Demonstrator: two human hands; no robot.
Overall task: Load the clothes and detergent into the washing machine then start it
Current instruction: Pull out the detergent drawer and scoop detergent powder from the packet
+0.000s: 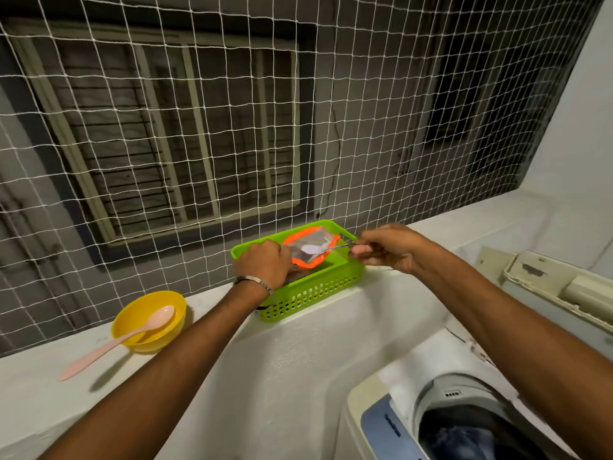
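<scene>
Washing machine (431,410) lid up, dark clothes (464,439) inside | left hand (265,260) fingers grasp detergent pouch (310,247) in green basket (315,293) on ledge | right hand (384,249) fingers pinch metal spoon (318,249), heaped powder | risk: tilted spoon spills crossing to drum

From my remote feed, a yellow bowl (149,322) sits on a white ledge (252,366), a pale pink spoon (116,343) propped in it with its handle reaching down to the ledge at left. Behind, white netting (331,111) stretches across the opening, and beyond it I see a barred window (172,137) in a grey wall (365,144). At right, a worn cream unit (547,283) with chipped paint stands against the white side wall (577,134).
</scene>
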